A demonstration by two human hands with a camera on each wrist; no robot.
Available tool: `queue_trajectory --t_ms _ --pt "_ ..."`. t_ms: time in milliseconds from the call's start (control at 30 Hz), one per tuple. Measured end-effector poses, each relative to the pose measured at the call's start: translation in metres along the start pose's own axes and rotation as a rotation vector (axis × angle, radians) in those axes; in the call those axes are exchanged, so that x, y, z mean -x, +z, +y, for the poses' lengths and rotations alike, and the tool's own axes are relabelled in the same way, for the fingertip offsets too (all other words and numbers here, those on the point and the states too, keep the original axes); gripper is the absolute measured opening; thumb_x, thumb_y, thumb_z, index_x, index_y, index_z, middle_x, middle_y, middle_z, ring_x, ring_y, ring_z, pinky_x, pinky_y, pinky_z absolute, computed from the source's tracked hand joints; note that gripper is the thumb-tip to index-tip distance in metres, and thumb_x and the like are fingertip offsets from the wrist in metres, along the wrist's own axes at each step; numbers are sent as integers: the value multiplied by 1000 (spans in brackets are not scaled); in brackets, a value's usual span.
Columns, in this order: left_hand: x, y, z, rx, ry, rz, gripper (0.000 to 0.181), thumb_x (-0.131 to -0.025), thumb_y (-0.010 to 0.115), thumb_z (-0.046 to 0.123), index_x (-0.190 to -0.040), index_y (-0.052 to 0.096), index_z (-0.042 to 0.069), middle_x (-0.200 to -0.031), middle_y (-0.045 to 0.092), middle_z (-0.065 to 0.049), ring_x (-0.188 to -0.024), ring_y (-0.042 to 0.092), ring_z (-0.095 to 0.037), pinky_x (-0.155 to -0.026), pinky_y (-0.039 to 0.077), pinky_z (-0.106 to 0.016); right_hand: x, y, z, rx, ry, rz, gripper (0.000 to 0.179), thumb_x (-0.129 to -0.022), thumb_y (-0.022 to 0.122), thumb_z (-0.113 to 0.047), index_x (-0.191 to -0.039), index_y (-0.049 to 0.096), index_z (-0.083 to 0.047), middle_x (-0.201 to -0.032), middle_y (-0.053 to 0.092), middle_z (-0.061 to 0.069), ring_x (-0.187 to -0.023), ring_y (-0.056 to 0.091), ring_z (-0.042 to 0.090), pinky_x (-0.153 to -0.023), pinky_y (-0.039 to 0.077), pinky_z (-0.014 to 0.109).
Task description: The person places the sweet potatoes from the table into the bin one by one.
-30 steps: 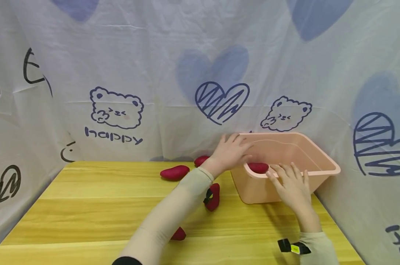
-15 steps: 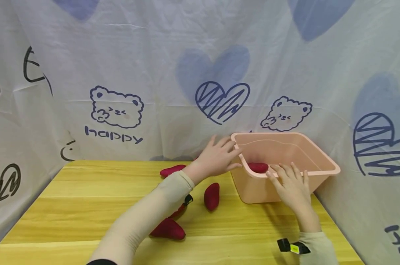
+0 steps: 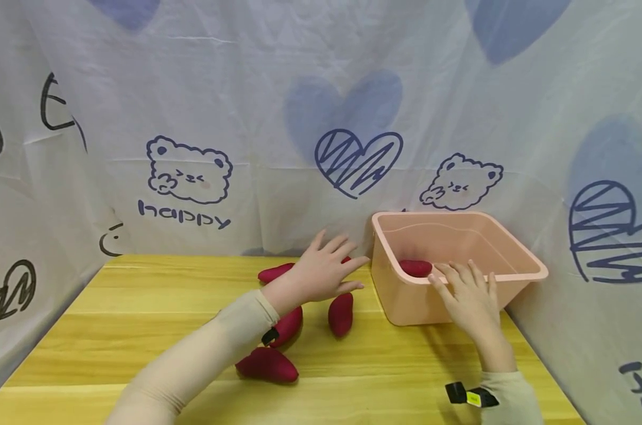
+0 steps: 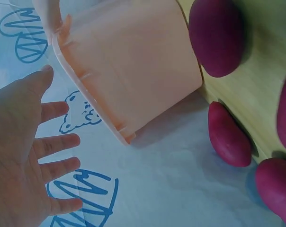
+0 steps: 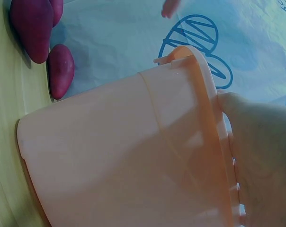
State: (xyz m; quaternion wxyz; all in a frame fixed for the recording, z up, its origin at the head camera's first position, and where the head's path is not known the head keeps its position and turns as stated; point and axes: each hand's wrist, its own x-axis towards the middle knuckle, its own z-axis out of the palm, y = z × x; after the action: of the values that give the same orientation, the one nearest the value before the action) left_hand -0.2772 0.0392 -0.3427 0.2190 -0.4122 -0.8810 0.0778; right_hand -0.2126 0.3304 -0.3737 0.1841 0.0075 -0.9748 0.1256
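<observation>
- The pink bin [image 3: 432,304] is my landmark; I see it standing on the yellow wooden worktop [image 3: 140,330], rim facing up.
- Left of the bin, I have the left hand [image 3: 323,271] raised in the air, apart from the rim; its fingers are straight and spread, with clear gaps between them on my left wrist feed.
- At the bin's near side, the right hand [image 3: 468,301] rests on the rim, fingers spread and reaching over the edge; how firmly they press, I cannot tell.
- Inside the bin, toward its left wall, I make out the first sweet potato [image 3: 415,268], dark red, partly hidden by the rim.
- Just left of the bin lies the second sweet potato [image 3: 340,316].
- Near the bin's far left corner, the third sweet potato [image 3: 346,260] shows as a small patch behind the left hand.
- Farther left of the bin, the fourth sweet potato [image 3: 275,273] is partly covered by that hand.
- Left of the bin and nearer my head camera, I find the fifth sweet potato [image 3: 291,324], then the sixth sweet potato [image 3: 268,366], close together.
- Behind the bin hangs a pale cloth [image 3: 278,47] with blue hearts and bears.
- In front of the bin, the right sleeve [image 3: 512,401] carries a black strap [image 3: 456,394].
</observation>
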Motion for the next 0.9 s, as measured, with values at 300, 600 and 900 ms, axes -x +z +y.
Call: queue_trajectory --t_ms 300,600,900 --pt "32 6 -4 41 2 14 56 -85 32 64 -132 40 34 -129 46 0 -127 31 -25 -100 23 -62 2 -1 0 9 -9 2 59 -91 27 -56 -130 43 -16 -136 37 15 -132 15 42 -102 -8 64" --pt "62 8 -3 70 -27 -19 60 -85 28 66 -136 34 35 -137 41 -3 -130 32 -28 -100 26 -60 2 0 0 17 -19 8 58 -92 27 -55 -129 44 -15 -135 38 16 -131 18 43 -101 -5 65" --pt "92 14 2 115 -61 6 59 -85 34 64 -134 36 34 -136 43 -3 -127 35 -26 -97 30 -57 1 1 1 7 -12 5 58 -91 27 -55 -130 43 -16 -136 37 16 -132 16 43 -102 -9 64"
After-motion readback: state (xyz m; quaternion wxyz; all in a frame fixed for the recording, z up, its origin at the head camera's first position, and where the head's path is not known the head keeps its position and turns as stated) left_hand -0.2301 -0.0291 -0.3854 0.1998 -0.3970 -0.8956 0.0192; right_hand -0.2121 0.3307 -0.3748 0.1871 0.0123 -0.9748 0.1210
